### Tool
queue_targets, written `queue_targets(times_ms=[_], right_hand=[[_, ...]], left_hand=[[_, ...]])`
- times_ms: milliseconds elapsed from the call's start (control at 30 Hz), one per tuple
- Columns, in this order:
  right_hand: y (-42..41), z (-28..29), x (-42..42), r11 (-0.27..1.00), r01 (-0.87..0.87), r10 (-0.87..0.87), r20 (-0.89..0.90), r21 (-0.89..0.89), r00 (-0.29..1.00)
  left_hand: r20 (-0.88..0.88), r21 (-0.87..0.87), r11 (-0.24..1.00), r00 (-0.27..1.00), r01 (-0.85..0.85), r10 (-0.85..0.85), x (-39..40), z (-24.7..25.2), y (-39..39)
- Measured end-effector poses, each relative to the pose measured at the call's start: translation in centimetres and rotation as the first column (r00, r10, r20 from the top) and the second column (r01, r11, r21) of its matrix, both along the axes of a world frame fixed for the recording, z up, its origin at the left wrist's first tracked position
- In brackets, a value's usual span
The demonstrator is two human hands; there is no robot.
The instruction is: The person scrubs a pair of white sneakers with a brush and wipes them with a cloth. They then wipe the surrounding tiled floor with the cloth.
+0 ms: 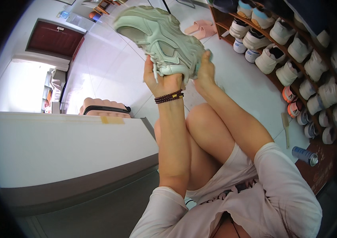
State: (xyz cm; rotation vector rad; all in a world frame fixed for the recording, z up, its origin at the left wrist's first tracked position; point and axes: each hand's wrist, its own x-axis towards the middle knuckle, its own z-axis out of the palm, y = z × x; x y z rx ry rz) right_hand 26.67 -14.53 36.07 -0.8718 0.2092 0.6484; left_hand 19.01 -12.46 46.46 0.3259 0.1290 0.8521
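Note:
A pale grey-green chunky sneaker (168,44) is held up in front of me, its toe towards the upper left and its laces hanging loose. My left hand (164,80), with dark beaded bracelets at the wrist, grips it at the ankle opening. The thumb is outside and the other fingers go into the shoe, out of sight. My right hand (204,70) touches the sole near the heel, with its fingers partly hidden. Some turquoise shows by those fingers; whether it belongs to the sole or is a separate thing, I cannot tell.
A wooden shoe rack (278,38) full of shoes stands at right. Near it lie a brush (286,129), a spray can (303,155) and pink slippers (201,29). On the left, a white panel (73,148) borders my knees, with a pink suitcase (106,107) beyond.

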Motion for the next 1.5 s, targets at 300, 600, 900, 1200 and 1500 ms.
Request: queue_targets(times_ms=[300,600,900,1200,1500], right_hand=[[-7.3,10.1,2.1,0.895,0.328,-0.445,0.658,0.302,0.608],[-8.4,9.7,6.9,0.909,0.418,-0.079,0.98,-0.004,0.181],[-11.9,7.5,9.4,0.961,0.106,-0.24,0.583,0.254,0.776],[-12.2,11.9,5.5,0.946,0.312,-0.019,0.974,0.09,-0.225],[-13.1,7.6,5.4,0.971,0.174,0.064,0.877,-0.165,0.476]], left_hand=[[-0.272,0.237,0.971,0.957,-0.035,0.101,0.5,-2.7,-1.8],[-0.265,0.747,0.643,0.81,-0.17,0.523,0.3,-2.5,-5.2],[-0.28,0.587,0.803,0.904,-0.105,0.323,-1.2,-3.6,-2.4],[-0.345,0.4,0.917,0.926,-0.003,0.154,-1.1,-4.4,-1.9],[-0.279,0.911,0.41,0.785,0.034,0.554,-0.6,-3.8,-4.6]])
